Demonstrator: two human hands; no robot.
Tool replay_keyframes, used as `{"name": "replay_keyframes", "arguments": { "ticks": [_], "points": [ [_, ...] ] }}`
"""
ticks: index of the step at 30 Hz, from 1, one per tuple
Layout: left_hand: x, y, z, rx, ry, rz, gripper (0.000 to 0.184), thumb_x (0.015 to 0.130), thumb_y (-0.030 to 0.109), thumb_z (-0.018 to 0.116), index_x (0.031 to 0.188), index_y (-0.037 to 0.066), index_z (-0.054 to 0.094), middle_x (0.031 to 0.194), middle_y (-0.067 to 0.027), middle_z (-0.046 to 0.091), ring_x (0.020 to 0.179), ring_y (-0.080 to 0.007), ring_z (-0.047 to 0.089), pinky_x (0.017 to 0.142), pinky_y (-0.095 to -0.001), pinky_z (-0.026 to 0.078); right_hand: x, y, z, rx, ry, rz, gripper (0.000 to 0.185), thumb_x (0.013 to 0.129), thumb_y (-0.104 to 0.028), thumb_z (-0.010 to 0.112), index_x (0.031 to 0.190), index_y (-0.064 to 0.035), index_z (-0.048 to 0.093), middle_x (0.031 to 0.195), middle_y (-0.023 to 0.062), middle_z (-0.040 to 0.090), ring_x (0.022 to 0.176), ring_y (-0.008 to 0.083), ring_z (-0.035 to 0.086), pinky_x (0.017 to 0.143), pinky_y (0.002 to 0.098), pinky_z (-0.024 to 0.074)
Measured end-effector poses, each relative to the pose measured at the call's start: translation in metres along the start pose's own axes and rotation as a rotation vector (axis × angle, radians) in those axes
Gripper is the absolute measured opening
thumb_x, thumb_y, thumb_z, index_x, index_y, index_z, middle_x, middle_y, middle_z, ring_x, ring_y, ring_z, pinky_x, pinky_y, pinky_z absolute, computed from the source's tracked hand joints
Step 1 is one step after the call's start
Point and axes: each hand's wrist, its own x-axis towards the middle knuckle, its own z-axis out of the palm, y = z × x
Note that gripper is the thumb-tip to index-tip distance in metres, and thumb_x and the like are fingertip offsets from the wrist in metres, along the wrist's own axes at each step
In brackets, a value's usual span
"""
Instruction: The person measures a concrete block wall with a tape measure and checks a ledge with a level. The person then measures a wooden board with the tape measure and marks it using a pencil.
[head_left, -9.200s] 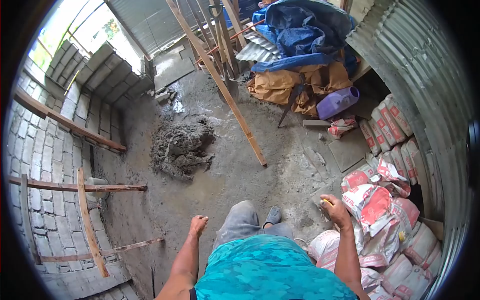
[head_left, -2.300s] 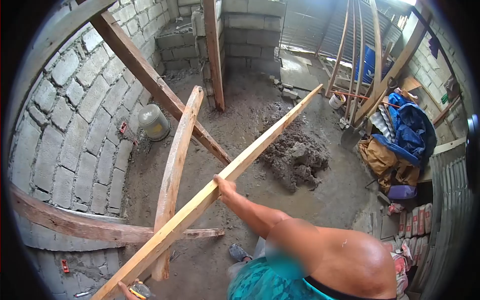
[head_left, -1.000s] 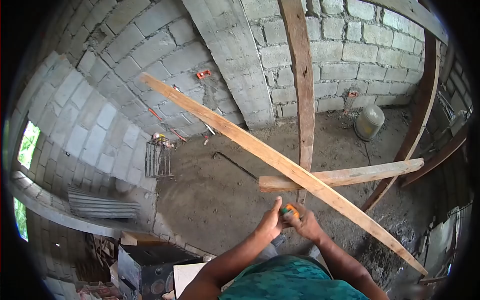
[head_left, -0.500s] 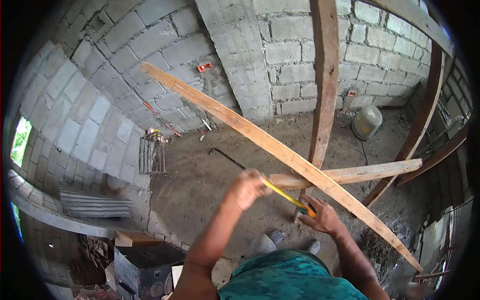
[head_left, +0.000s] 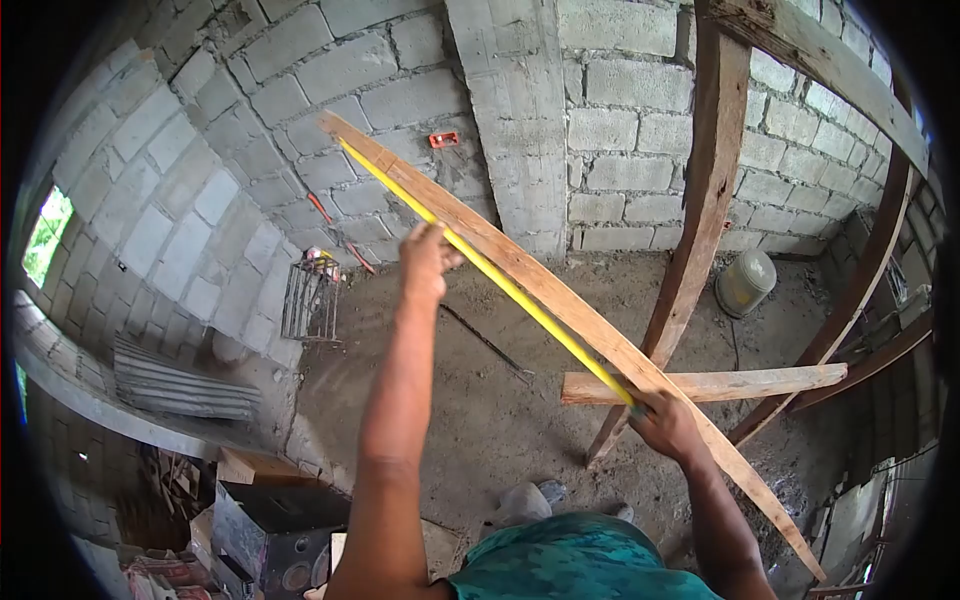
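A long wooden board (head_left: 560,298) slants from the upper left to the lower right in front of me, lying across a shorter wooden crosspiece (head_left: 770,382). The yellow blade of a tape measure (head_left: 540,317) is stretched along the board's near edge, its far end close to the board's upper-left tip. My left hand (head_left: 424,262) has its fingertips on the blade near that end, in what looks like a pinch. My right hand (head_left: 668,425) is closed around the tape case beside the crosspiece; the hand mostly hides the case.
A wooden post (head_left: 715,130) rises beyond the crosspiece, and other timbers stand at the right. A bucket (head_left: 746,282) is near the back wall. On the dirt floor lies a dark thin bar (head_left: 488,344). A wire rack (head_left: 312,300) and a speaker box (head_left: 285,545) are at the left.
My left hand has moved up and left, drawing out much more blade along the board. My right hand has shifted slightly right and up to the board's edge. The view has shifted.
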Motion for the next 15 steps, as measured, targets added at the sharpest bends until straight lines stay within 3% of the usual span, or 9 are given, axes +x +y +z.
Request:
{"name": "replay_keyframes", "arguments": {
  "ticks": [6, 15],
  "points": [
    [0.012, -0.031, 0.003, -0.052, -0.090, 0.032, 0.023, 0.100, 0.016, 0.054, 0.114, -0.001, 0.060, 0.094, -0.0121, 0.069, 0.066, -0.0180, 0.069, 0.056, -0.0287, 0.060, 0.111, -0.088, 0.016, -0.078, 0.018, -0.073, 0.032, 0.082, -0.030, 0.066, 0.103, -0.0059, 0.071, 0.082, 0.0234, 0.068, 0.078, 0.0393, 0.068, 0.075, 0.0473, 0.0555],
    [0.079, -0.032, -0.021, -0.108, -0.097, 0.078, 0.026, 0.099, 0.015, 0.055, 0.118, -0.002, 0.058, 0.093, -0.0109, 0.069, 0.071, -0.0211, 0.070, 0.058, -0.0334, 0.060, 0.153, -0.135, 0.044, -0.162, 0.013, 0.001, 0.041, 0.081, -0.036, 0.064, 0.105, -0.0037, 0.071, 0.091, 0.0243, 0.070, 0.089, 0.0388, 0.069, 0.082, 0.0460, 0.0552]
  ]
}}
